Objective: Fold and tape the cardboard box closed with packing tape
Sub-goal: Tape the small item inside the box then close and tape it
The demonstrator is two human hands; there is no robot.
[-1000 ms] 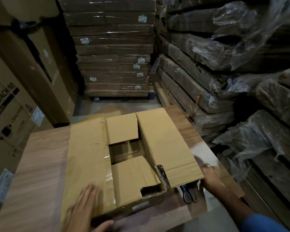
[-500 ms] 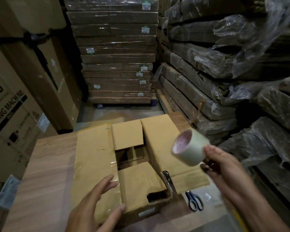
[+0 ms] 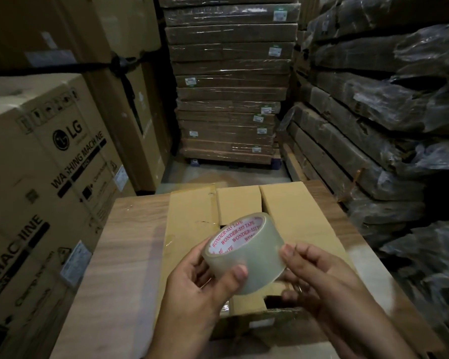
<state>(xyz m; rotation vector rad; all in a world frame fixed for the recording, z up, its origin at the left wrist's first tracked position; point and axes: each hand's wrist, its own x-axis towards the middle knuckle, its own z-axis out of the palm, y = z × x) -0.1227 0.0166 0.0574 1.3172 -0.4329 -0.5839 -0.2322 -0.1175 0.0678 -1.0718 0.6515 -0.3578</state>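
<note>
A round roll of clear, shiny packing tape point(image 3: 246, 257) is held up in the air between both hands, just above the brown cardboard box point(image 3: 189, 229). The roll is gripped from the left and from below by the left hand point(image 3: 200, 288). The thumb is pressed on the smooth outer band, and the fingers are curled round the far rim. The right side of the roll is pinched by the bent fingertips of the right hand point(image 3: 319, 278). So both hands are closed on the roll.

The roll is shaped like a short, fat ring. Its inside is lined with white card, and red words are printed there (they read WONDER-555 TAPE).

The box is made of plain, flat card. Its flaps are folded down, but a dark gap is left in the middle. A strip of old shiny tape is seen on the left flap. The box is set on a wooden table with a streaky grain point(image 3: 122, 255).

Big printed washing machine cartons point(image 3: 44, 177) are stacked on the left. Flat cartons wrapped in film point(image 3: 228, 99) are piled at the back, and crinkly plastic-wrapped bundles point(image 3: 373, 125) are piled on the right.
</note>
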